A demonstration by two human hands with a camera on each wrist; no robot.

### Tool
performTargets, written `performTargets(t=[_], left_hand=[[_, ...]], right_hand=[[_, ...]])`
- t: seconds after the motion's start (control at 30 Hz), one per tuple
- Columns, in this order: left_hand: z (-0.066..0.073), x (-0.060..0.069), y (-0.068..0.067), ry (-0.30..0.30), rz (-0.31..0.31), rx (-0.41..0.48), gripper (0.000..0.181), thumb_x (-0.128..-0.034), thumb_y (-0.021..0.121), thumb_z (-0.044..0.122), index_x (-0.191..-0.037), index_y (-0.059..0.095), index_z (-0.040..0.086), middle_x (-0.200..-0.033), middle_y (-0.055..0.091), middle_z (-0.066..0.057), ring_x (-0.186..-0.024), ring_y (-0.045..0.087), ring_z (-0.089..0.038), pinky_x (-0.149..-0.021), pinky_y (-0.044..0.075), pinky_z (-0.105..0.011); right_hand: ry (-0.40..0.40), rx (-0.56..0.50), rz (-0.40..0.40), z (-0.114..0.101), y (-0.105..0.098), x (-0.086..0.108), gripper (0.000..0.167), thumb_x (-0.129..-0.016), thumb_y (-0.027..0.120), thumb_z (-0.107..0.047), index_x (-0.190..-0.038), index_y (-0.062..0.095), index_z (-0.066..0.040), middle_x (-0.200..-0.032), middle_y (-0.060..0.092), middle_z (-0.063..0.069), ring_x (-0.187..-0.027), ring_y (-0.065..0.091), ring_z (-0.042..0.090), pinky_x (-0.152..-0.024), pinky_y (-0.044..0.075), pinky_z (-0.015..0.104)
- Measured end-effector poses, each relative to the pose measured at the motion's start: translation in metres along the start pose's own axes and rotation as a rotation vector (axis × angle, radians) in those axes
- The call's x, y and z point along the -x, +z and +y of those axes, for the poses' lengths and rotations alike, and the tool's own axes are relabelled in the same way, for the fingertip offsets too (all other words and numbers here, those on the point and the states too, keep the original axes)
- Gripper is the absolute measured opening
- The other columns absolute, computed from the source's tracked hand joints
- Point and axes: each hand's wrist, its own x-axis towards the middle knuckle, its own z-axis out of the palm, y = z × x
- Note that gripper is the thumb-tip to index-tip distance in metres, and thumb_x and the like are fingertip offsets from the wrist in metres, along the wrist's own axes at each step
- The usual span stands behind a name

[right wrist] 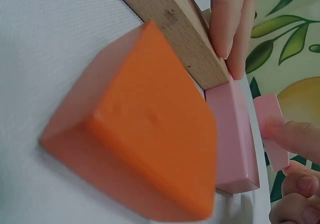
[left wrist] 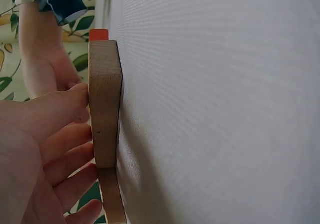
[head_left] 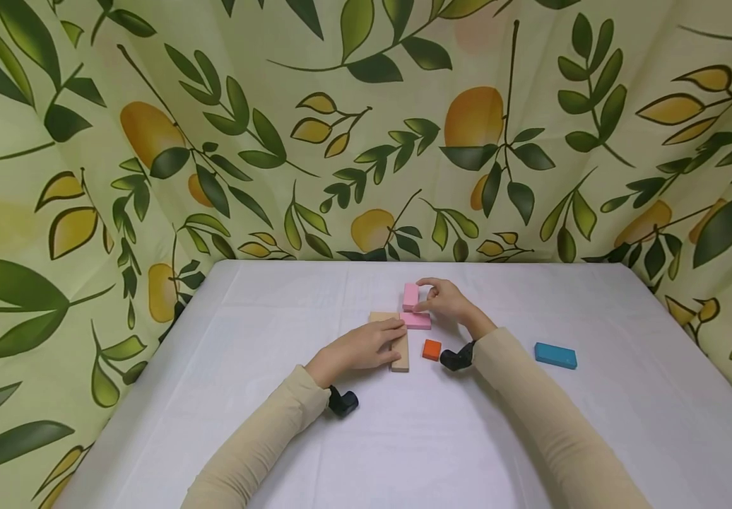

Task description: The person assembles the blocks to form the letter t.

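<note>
My left hand (head_left: 366, 344) lies over a plain wooden block (head_left: 400, 362), its fingertips resting on the top. A second wooden block (head_left: 381, 317) touches it at the far end and is partly covered by the fingers. Against the wooden pieces, a pink block (head_left: 418, 322) lies flat on the table. Just beyond it is another pink block (head_left: 411, 294), pinched at its ends by the index finger and thumb of my right hand (head_left: 445, 300). The right wrist view shows this pinched pink block (right wrist: 267, 107) too. Whether it touches the table is unclear.
An orange block (head_left: 432, 349) sits just right of the wooden one, close to the right wrist's black camera mount (head_left: 458, 357). Farther right lies a blue block (head_left: 555, 355). A patterned curtain (head_left: 372, 141) hangs behind the white-covered table (head_left: 290, 297).
</note>
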Motion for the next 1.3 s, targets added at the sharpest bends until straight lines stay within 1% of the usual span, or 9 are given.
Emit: performTargets(t=[0.23, 0.47, 0.77, 0.97, 1.07, 1.3], left_hand=[[0.0, -0.002, 0.0, -0.002, -0.004, -0.013, 0.053, -0.0971, 0.056, 0.032, -0.144, 0.045, 0.011, -0.155, 0.04, -0.005, -0.145, 0.039, -0.022, -0.119, 0.035, -0.038], [0.0, -0.002, -0.001, -0.008, -0.002, 0.013, 0.053, -0.0964, 0.057, 0.032, -0.143, 0.047, 0.011, -0.154, 0.041, -0.005, -0.145, 0.039, -0.022, -0.119, 0.035, -0.039], [0.0, -0.002, -0.002, -0.024, -0.01, 0.044, 0.053, -0.0963, 0.057, 0.032, -0.144, 0.046, 0.012, -0.155, 0.04, -0.004, -0.146, 0.037, -0.02, -0.119, 0.034, -0.039], [0.0, -0.003, -0.002, -0.026, -0.012, 0.06, 0.053, -0.0961, 0.058, 0.031, -0.144, 0.046, 0.011, -0.155, 0.04, -0.004, -0.146, 0.036, -0.02, -0.119, 0.034, -0.038], [0.0, -0.003, -0.001, -0.028, -0.014, 0.061, 0.053, -0.096, 0.058, 0.031, -0.144, 0.046, 0.011, -0.155, 0.04, -0.003, -0.146, 0.036, -0.02, -0.119, 0.034, -0.039], [0.0, -0.003, -0.002, -0.025, -0.017, 0.066, 0.053, -0.096, 0.058, 0.031, -0.143, 0.047, 0.011, -0.155, 0.04, -0.004, -0.146, 0.036, -0.021, -0.119, 0.034, -0.039]], right_hand=[[0.012, -0.005, -0.028, -0.001, 0.005, -0.004, 0.066, -0.079, 0.077, -0.019, -0.137, 0.049, -0.007, -0.069, 0.044, -0.001, -0.066, 0.04, 0.015, -0.058, 0.031, 0.023], [0.009, -0.001, -0.019, -0.002, 0.008, -0.006, 0.066, -0.079, 0.078, -0.019, -0.137, 0.05, -0.006, -0.067, 0.044, -0.001, -0.064, 0.04, 0.014, -0.057, 0.032, 0.023], [0.043, 0.0, -0.032, -0.004, 0.012, -0.009, 0.065, -0.08, 0.076, -0.02, -0.138, 0.049, -0.008, -0.068, 0.042, -0.001, -0.063, 0.039, 0.013, -0.055, 0.031, 0.021], [0.031, -0.002, -0.041, -0.004, 0.013, -0.011, 0.066, -0.08, 0.076, -0.02, -0.139, 0.049, -0.007, -0.067, 0.041, -0.001, -0.061, 0.038, 0.013, -0.053, 0.03, 0.021], [0.027, 0.0, -0.049, -0.004, 0.013, -0.011, 0.066, -0.08, 0.076, -0.02, -0.139, 0.049, -0.007, -0.066, 0.04, -0.001, -0.06, 0.037, 0.013, -0.054, 0.029, 0.022], [0.052, 0.013, -0.083, -0.002, 0.013, -0.013, 0.065, -0.081, 0.074, -0.023, -0.14, 0.048, -0.01, -0.065, 0.039, -0.001, -0.06, 0.037, 0.013, -0.055, 0.03, 0.022]])
